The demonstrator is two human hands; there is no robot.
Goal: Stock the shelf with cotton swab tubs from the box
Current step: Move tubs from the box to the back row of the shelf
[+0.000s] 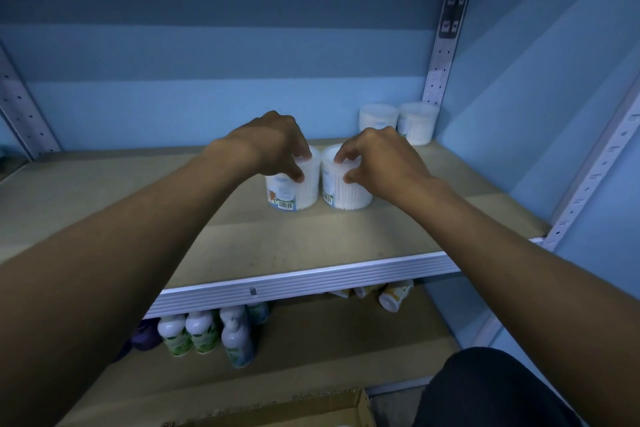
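Head view looks down over both forearms at a tan shelf point(242, 246) with a ribbed metal front edge. The left hand point(273, 142) grips the top of 1 cotton swab tub point(294, 191), fingers curled over the lid and thumb on the near wall. The right hand point(377, 159) pinches the rim of a second tub point(346, 191) the same way. Both tubs stand upright on the shelf, just beside each other, near the middle of the board and well forward of the back wall.

2 more tubs point(398, 121) already sit side by side at the back right corner, next to the perforated upright point(440, 62). On the lower shelf there are bottles point(204, 333) standing at the left and several containers point(394, 298) lying tipped at the right. A corner of the cardboard box point(311, 409) shows at the bottom edge.

The step in hand looks like setting this pair down or sliding it back toward the stocked 2. The risks I see: the tubs are gripped only at the top, so a push from there could tilt one forward instead of sliding it. Driving them back too hard could knock the rear pair against the wall or topple it. Letting go while a tub leans could roll it off the front edge onto the bottles below.
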